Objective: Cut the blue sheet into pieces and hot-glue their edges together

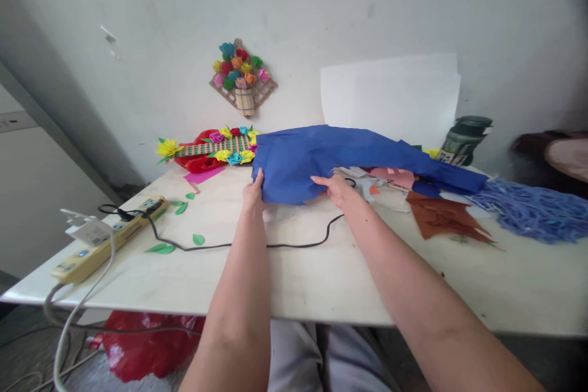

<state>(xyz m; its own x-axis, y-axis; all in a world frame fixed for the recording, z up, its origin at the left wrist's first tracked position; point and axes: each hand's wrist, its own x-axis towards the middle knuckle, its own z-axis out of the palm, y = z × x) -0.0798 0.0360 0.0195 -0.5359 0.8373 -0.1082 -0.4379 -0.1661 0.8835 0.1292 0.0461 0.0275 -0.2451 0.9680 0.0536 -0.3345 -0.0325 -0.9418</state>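
Note:
A large piece of blue crepe paper (298, 162) is stretched out above the middle of the table, its narrower end trailing off to the right. My left hand (254, 191) pinches its lower left edge, thumb up on the near face. At the lower right edge, my right hand (337, 188) grips the same paper between thumb and fingers; the fingers behind it are hidden. A glue gun (367, 185) with an orange trigger lies just right of my right hand, partly covered. Behind the paper's left side, a craft piece with paper flowers (234, 146) is partly hidden.
A yellow power strip (110, 239) with a white charger (89, 229) lies at left; a black cord (206, 248) crosses the table. Green paper leaves (181, 208) are scattered nearby. At right are brown paper (443, 214), blue yarn-like strands (542, 208) and a dark green bottle (466, 141).

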